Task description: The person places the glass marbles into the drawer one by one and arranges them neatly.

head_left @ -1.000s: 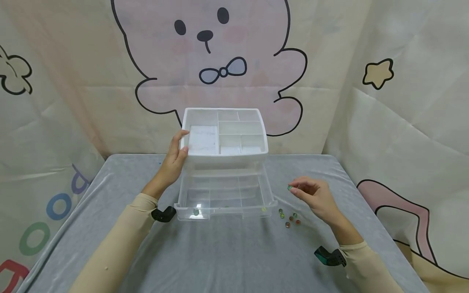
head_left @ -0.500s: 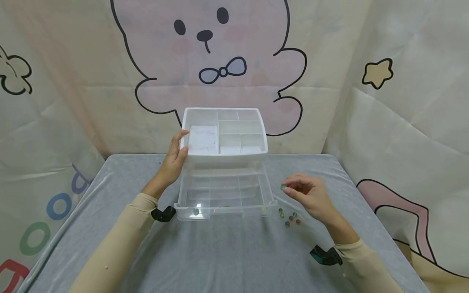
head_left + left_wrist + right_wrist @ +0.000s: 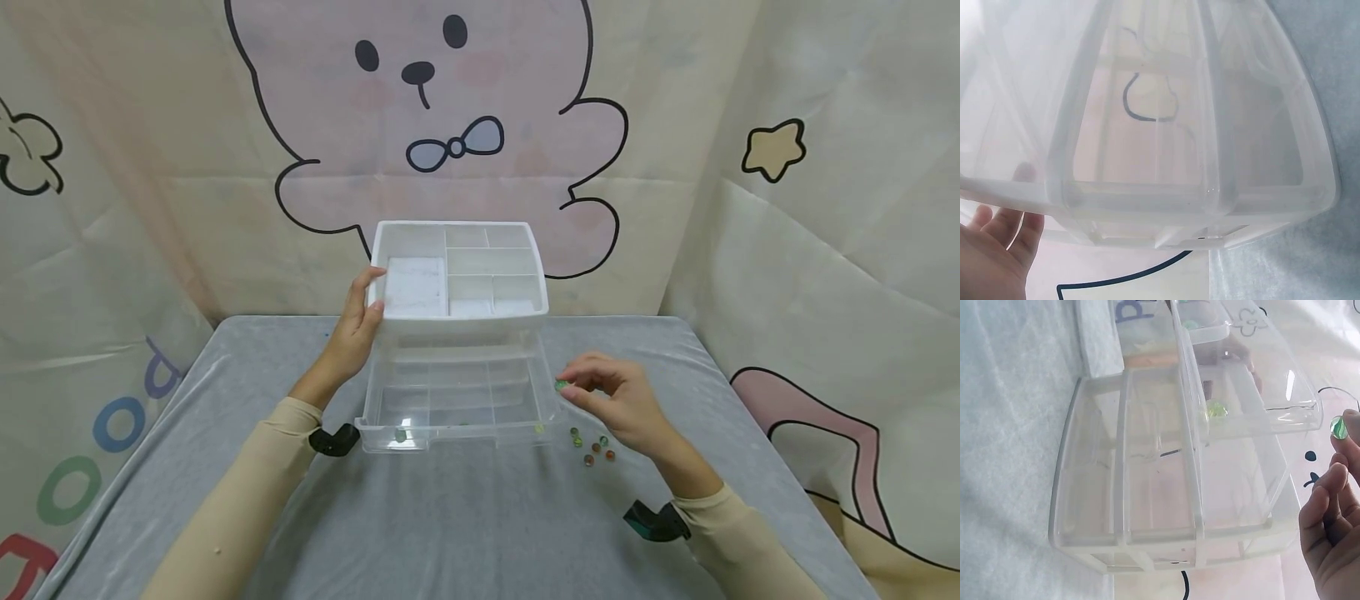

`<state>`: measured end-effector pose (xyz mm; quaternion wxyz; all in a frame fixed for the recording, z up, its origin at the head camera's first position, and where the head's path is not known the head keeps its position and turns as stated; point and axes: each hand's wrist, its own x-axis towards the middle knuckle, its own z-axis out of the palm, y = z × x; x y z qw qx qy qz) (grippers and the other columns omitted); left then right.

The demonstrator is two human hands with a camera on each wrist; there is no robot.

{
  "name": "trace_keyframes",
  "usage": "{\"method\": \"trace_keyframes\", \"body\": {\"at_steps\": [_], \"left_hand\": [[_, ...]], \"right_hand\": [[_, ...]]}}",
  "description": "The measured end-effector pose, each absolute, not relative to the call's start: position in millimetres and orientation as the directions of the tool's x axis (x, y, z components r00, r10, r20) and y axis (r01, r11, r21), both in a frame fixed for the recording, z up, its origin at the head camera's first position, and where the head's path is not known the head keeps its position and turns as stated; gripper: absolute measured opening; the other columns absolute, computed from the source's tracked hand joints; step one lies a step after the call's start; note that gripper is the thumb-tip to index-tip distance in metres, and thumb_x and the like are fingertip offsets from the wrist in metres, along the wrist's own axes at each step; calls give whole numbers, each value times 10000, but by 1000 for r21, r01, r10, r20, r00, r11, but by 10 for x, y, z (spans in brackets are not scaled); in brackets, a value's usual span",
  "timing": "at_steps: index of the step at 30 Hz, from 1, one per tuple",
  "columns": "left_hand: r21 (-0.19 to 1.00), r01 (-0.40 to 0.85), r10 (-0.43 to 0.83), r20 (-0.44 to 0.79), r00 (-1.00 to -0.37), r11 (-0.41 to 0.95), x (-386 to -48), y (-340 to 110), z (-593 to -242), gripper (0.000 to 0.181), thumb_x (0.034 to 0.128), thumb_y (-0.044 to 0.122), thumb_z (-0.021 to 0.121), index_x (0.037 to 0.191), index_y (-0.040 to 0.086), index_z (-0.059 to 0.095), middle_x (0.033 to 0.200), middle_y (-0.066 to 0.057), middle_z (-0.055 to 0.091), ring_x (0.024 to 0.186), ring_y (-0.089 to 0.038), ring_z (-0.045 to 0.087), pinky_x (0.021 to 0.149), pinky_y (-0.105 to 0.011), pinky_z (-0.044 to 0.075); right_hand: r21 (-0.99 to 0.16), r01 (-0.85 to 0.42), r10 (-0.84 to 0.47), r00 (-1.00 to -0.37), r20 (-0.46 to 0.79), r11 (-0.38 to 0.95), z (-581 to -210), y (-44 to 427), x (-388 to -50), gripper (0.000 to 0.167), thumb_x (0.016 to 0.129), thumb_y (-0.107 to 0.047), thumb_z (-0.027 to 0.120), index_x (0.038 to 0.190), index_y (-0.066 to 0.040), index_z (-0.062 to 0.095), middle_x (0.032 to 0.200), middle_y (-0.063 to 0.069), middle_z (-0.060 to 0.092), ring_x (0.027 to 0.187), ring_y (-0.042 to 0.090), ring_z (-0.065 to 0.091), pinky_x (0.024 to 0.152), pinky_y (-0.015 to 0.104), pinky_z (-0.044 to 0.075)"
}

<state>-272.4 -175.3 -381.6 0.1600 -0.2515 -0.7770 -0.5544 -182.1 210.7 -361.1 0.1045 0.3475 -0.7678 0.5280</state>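
A clear plastic drawer unit (image 3: 459,333) with a white divided top tray (image 3: 416,285) stands on the cloth, its upper drawer (image 3: 460,404) pulled out. My left hand (image 3: 347,337) grips the tray's left side; in the left wrist view its fingers (image 3: 1005,228) lie against the casing. My right hand (image 3: 618,400) pinches a green marble (image 3: 562,385) between thumb and fingertips, just right of the drawer. The right wrist view shows this swirled green marble (image 3: 1339,427) clearly. Inside the drawer a yellow-green marble (image 3: 1217,409) lies near the right front, and a green one (image 3: 401,435) at the left front.
Several green and orange marbles (image 3: 588,460) lie loose on the grey cloth (image 3: 450,525), right of the drawer's front corner. A curtain (image 3: 675,250) printed with cartoon figures hangs behind and at both sides.
My right hand has moved left with the green marble, from over the cloth to the drawer's right edge. My left hand keeps its grip on the tray's side.
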Motion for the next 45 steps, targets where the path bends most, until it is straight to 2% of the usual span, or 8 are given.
{"method": "trace_keyframes", "body": {"at_steps": [9, 17, 26, 38, 45], "left_hand": [[779, 577, 200, 542, -816, 244, -2732, -1767, -3842, 433, 1067, 120, 320, 1493, 127, 243, 1535, -233, 222, 1218, -342, 364, 907, -461, 356], [776, 582, 206, 546, -812, 243, -2736, -1774, -3845, 433, 1068, 120, 323, 1493, 131, 244, 1544, -224, 219, 1232, -334, 360, 923, -466, 351], [762, 600, 225, 558, -799, 244, -2750, -1785, -3856, 450, 1067, 116, 306, 1510, 114, 229, 1596, -202, 181, 1378, -327, 274, 1077, -599, 270], [757, 598, 226, 555, -801, 262, -2756, -1777, -3852, 449, 1068, 120, 310, 1510, 106, 232, 1610, -201, 169, 1447, -325, 214, 1144, -625, 193], [763, 591, 221, 549, -806, 260, -2757, -1774, -3857, 445, 1071, 121, 307, 1509, 127, 234, 1601, -198, 182, 1395, -330, 265, 1096, -617, 255]], "right_hand": [[-704, -685, -459, -695, 554, 188, -3592, 2026, -1846, 217, 873, 144, 652, 1007, -6, 733, 982, -14, 676, 725, 89, 586, 652, 229, 518], [-698, -669, -485, -713, 506, 255, -3573, 1913, -1836, 218, 863, 91, 704, 1007, -66, 749, 985, 49, 690, 691, 87, 581, 652, 229, 519], [-685, -670, -521, -708, 476, 286, -3573, 1870, -1840, 230, 864, 58, 726, 1007, -117, 765, 992, 53, 678, 664, 90, 508, 613, 214, 453], [-689, -652, -545, -720, 430, 317, -3571, 1878, -1840, 186, 873, 4, 742, 1005, -123, 771, 1019, 57, 663, 667, 81, 472, 618, 215, 439], [-698, -653, -540, -716, 442, 295, -3555, 1897, -1846, 202, 892, 38, 703, 1029, -103, 751, 1016, 77, 669, 648, 88, 509, 594, 224, 458]]}}
